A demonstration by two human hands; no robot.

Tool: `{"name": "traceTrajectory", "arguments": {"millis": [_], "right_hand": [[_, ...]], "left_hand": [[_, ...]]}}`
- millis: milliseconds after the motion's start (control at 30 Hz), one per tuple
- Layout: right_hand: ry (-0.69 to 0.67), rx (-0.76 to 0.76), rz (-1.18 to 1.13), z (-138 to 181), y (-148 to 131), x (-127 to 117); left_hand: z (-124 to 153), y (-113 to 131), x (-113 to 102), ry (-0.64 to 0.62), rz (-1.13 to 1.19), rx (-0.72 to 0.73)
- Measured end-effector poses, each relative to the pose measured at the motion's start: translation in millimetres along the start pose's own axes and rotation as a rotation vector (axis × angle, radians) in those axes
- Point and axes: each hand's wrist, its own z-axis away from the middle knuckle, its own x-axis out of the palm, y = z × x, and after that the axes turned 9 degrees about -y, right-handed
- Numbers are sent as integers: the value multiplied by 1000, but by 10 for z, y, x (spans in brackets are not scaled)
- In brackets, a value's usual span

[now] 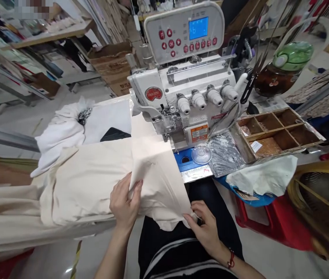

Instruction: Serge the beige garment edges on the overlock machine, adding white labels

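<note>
Workshop table w/ sewing machine [187, 97]: we judge cream cloth [100, 182] soft, light; left hand [125, 203] fingers together pinching fold, right hand [206, 226] pinching hem.

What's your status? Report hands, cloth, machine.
Left hand pinching a fold of the cream cloth. Right hand gripping its near edge. Cloth runs up to the overlock machine; nothing on it in the way.
</note>
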Motion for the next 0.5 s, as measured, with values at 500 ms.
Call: {"name": "traceTrajectory", "arguments": {"millis": [500], "right_hand": [[-498,71,-293,-100,-165,-250]], "left_hand": [[-151,-4,-94,10,-4,74]]}}
